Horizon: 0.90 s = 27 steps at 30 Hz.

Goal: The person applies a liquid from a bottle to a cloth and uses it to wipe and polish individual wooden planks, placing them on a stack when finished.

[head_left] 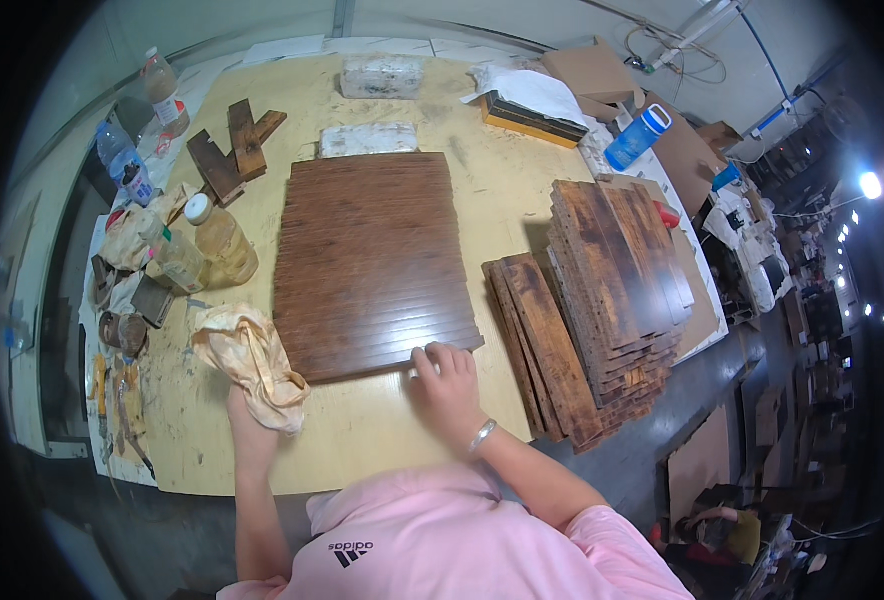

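A row of long reddish-brown wooden strips (372, 260) lies side by side in the middle of the table, forming one glossy panel. Crumpled over my left hand (250, 408) is a stained cream cloth (252, 362), which I grip by the panel's near left corner; the cloth hides most of those fingers. My right hand (449, 390) rests at the near edge of the panel, toward its right end. Its fingers are bent and slightly apart, with the tips at the edge strip, and no held object is plain there.
Planks lie in a tall stack (612, 280) to the right, beside a few loose planks (537, 345). At left stand a jar of yellowish liquid (224, 245), bottles (122, 160) and short wood pieces (247, 140). Far back are a whitish block (382, 77) and a blue bottle (637, 138).
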### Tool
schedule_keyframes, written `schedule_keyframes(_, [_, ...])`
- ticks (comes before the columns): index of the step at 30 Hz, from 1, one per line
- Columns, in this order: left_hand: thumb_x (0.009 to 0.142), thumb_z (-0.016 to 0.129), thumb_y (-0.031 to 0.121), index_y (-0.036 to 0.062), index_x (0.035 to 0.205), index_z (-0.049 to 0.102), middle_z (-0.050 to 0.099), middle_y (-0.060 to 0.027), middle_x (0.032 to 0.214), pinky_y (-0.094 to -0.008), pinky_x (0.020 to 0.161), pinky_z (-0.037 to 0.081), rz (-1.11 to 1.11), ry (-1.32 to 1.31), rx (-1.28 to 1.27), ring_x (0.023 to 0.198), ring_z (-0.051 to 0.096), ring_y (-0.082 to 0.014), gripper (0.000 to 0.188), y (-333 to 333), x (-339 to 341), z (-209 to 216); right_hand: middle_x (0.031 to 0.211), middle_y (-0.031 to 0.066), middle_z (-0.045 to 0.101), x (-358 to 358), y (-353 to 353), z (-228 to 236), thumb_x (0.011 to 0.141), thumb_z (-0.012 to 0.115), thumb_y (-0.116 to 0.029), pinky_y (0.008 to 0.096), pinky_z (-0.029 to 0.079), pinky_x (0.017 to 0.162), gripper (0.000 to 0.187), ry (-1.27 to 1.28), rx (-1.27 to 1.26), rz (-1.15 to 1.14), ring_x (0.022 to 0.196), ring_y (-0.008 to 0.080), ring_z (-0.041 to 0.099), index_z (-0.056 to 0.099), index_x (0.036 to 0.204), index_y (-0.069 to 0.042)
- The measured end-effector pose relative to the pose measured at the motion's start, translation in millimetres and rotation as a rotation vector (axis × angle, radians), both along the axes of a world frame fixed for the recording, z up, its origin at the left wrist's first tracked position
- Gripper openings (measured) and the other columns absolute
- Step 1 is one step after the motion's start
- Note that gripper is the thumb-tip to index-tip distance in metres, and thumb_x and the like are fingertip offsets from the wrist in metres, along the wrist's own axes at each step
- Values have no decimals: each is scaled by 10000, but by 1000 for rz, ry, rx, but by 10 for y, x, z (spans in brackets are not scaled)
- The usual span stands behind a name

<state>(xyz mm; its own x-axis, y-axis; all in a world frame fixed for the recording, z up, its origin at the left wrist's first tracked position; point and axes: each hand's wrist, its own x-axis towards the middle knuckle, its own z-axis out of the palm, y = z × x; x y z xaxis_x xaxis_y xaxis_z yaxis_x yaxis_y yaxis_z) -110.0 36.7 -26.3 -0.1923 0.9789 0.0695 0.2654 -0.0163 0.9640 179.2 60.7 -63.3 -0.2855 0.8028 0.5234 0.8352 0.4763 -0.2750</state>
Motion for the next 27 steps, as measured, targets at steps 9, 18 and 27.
schedule_keyframes(9, [765, 760, 92, -23, 1101, 622, 710, -164, 989, -353, 815, 523, 70, 121, 52, 914, 695, -274, 381, -10, 14, 154, 884, 108, 505, 88, 59, -121, 687, 782, -205, 427, 429, 731, 362, -89, -19, 68, 810, 301, 509, 607, 974, -73])
schedule_keyframes(18, [755, 668, 173, 122, 1296, 587, 564, -110, 1361, -551, 1115, 291, -402, 904, 325, 1329, 462, -261, 549, -226, 810, 171, 714, 228, 613, -182, -112, 263, 819, 648, -196, 475, 465, 643, 221, -37, -793, 32, 710, 383, 614, 662, 791, 22])
schedule_keyframes(27, [936, 503, 17, 0, 1242, 597, 660, -157, 1134, -265, 798, 539, 315, 113, 284, 967, 658, -201, 321, 541, -708, 85, 672, 21, 608, -124, -230, 533, 886, 668, -167, 268, 410, 587, 223, 685, -1031, 14, 648, 82, 507, 698, 852, 51])
